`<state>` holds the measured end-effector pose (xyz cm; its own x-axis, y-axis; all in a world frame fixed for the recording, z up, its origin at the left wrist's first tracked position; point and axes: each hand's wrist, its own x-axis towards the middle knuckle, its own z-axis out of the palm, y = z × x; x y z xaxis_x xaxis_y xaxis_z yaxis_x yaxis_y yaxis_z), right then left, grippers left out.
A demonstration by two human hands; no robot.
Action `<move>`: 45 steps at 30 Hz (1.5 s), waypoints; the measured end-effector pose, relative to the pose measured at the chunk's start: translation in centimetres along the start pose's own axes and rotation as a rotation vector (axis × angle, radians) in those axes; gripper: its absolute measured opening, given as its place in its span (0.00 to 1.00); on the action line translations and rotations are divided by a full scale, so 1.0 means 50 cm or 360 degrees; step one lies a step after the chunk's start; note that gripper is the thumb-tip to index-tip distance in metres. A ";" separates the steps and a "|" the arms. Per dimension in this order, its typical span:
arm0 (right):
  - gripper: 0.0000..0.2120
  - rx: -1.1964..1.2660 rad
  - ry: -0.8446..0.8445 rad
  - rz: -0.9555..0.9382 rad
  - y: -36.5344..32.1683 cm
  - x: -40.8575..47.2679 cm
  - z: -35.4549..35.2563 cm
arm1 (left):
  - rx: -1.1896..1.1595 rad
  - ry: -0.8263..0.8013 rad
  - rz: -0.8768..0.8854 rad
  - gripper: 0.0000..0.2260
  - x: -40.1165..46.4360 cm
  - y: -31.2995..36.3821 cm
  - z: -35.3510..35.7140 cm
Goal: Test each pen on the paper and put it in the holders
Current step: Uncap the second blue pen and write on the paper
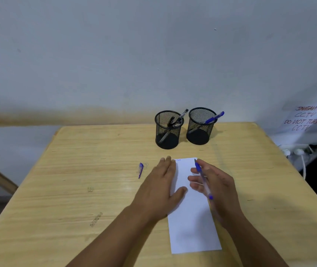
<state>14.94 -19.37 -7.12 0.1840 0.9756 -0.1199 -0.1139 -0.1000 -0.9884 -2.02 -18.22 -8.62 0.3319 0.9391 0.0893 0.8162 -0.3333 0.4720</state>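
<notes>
Pinching slim blue pen [202, 176]: right hand [217, 187] | left hand [161, 185] flat on smooth paper [192, 224]

Table [76, 170] is a pale yellowish wood with streaky grain. White paper [192, 218] in the lower middle, tiny blue scribble at its top edge. Two black mesh holders [168, 130] up top, one with a blue pen [214, 117]. Another blue pen [202, 176] mid-frame, a blue cap [140, 169] left of it. Wall [115, 54] is greyish white.

Office: desk [96, 160]; CCTV notice [306, 118]
</notes>
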 end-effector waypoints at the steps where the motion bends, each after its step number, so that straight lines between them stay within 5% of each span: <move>1: 0.13 0.0064 -0.0001 -0.0011 -0.002 0.003 -0.005 | 0.0060 -0.0026 -0.0009 0.37 0.006 -0.002 0.007; 19: 0.06 -0.0835 0.0049 -0.0232 0.001 0.129 0.041 | 0.0225 0.0129 -0.0115 0.44 0.018 -0.015 0.029; 33: 0.08 -0.1113 0.0159 -0.0468 0.029 0.143 0.021 | 0.0196 0.0111 -0.0111 0.46 0.020 -0.019 0.030; 45: 0.11 -0.1217 0.0242 -0.0354 0.032 0.153 0.038 | 0.0185 0.0111 -0.0086 0.46 0.016 -0.014 0.026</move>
<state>14.31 -11.71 -9.45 0.2609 0.9566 0.1301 0.6297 -0.0665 -0.7740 -1.68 -17.34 -10.04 0.2556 0.9581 0.1290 0.8827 -0.2857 0.3730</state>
